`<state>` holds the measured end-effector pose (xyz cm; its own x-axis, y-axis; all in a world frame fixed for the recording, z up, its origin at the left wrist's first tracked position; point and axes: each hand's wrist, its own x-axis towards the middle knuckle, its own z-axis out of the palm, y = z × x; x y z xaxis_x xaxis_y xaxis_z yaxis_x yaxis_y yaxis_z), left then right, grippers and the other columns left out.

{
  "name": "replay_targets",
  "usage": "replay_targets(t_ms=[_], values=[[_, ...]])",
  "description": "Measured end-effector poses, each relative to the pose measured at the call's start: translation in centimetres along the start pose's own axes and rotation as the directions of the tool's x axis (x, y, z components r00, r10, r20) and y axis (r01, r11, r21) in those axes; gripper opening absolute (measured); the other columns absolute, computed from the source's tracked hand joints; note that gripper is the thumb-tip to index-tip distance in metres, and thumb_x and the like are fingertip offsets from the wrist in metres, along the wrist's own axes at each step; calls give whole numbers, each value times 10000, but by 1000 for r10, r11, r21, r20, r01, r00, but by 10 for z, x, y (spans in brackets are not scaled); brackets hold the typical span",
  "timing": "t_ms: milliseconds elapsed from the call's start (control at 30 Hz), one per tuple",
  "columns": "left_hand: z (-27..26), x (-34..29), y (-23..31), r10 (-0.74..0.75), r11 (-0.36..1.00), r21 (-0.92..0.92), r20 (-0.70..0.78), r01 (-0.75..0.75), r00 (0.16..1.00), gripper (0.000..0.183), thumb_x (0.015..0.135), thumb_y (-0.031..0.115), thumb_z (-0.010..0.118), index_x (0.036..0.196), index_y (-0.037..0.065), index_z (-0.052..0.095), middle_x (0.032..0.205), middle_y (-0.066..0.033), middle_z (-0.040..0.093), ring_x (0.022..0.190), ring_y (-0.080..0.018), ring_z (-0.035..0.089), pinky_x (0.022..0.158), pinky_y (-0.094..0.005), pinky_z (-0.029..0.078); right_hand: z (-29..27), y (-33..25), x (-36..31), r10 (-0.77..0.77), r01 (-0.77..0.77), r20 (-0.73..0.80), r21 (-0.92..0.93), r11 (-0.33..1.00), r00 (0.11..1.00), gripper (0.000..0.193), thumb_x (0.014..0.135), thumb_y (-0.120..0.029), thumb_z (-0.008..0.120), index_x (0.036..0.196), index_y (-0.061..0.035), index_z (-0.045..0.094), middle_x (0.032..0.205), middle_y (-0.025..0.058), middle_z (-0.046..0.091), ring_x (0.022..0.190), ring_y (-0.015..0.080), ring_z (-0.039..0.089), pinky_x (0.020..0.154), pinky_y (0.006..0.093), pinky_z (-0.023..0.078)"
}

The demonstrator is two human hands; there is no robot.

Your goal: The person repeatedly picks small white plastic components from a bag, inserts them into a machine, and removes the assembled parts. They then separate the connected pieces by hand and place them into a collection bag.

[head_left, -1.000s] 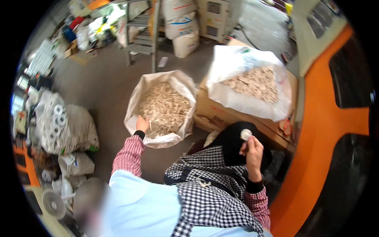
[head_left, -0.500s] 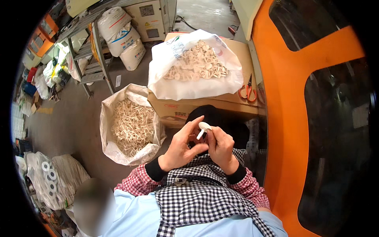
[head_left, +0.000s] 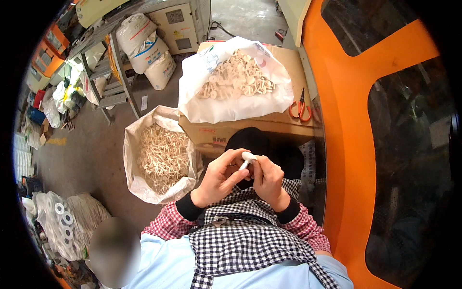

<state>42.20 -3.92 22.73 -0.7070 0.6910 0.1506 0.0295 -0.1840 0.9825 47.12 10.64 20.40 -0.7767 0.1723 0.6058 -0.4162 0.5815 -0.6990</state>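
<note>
A small cream-white plastic part [head_left: 249, 156] with a round disc head and a short stem is held up in front of my apron. The thumb and fingers of my right hand [head_left: 270, 179] pinch it from the right. From the other side my left hand [head_left: 215, 180] closes on it, index finger by the disc and thumb by the stem. Beyond my hands, an open white sack [head_left: 207, 108] holds a heap of similar disc-headed parts [head_left: 240, 77]. At the left stands another woven sack [head_left: 135, 185], full of thin curly plastic scraps [head_left: 163, 156].
The white sack rests on a brown cardboard box [head_left: 269, 126], with orange-handled cutters [head_left: 301, 110] at its right. An orange machine panel [head_left: 349, 168] rises close on the right. Farther left are a metal step stand [head_left: 113, 98] and stacked filled bags [head_left: 144, 45].
My left fingers and thumb have closed in on the part, where they stood apart around it before. The part has tilted slightly in my right hand.
</note>
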Motion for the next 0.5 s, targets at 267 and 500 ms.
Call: replay_targets(t_ms=[267, 500], values=[[4, -1, -18, -159, 965, -233, -160, 119, 974, 296, 805, 6, 646, 1075, -60, 545, 883, -82, 635, 809, -121, 609, 722, -246, 518, 3, 11, -8, 193, -204, 106, 103, 973, 975, 100, 889, -76, 532, 847, 7, 566, 635, 135, 562, 506, 224, 580, 443, 294, 442], [-17, 38, -60, -289, 931, -252, -62, 266, 955, 288, 856, 106, 612, 1065, -79, 542, 944, -111, 622, 836, -157, 618, 745, -277, 519, 9, 37, -3, 507, -537, 206, 127, 834, 837, 234, 935, -180, 478, 879, 30, 561, 594, 137, 563, 493, 182, 577, 454, 279, 453]])
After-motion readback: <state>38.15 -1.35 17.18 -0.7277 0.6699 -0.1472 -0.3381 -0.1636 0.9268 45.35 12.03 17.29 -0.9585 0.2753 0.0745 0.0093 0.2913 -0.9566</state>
